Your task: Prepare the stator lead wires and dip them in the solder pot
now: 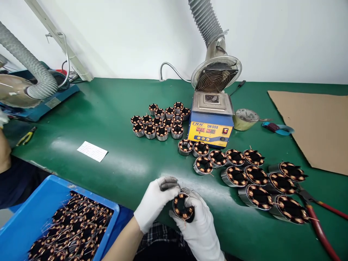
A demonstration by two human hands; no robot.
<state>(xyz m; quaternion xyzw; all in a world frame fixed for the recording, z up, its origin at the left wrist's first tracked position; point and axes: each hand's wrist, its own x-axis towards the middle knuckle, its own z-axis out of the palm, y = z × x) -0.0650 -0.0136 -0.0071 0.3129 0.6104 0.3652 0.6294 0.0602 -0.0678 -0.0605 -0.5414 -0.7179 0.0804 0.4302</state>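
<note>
My right hand [199, 217], in a white glove, is wrapped around a motor stator [181, 206] with copper windings and a dark core. The stator is held tilted over the table's front edge, and a short copper wire end sticks out at its lower side. My left hand [160, 195], in a white glove with greyed fingertips, has its fingers and thumb closed at the stator's upper left rim. Whether a wire is between those fingertips is too small to tell. More stators [236, 176] stand in rows to the right, and smaller-looking ones [161, 133] are grouped farther back.
A blue and yellow solder pot [210, 132] stands under an exhaust hood [216, 74]. Beside it are a tub [246, 119] and blue tape [285, 129]. Red-handled cutters [319, 228] lie right; a blue bin [115, 217] of stators sits left. A co-worker's arm [4, 152] shows far left.
</note>
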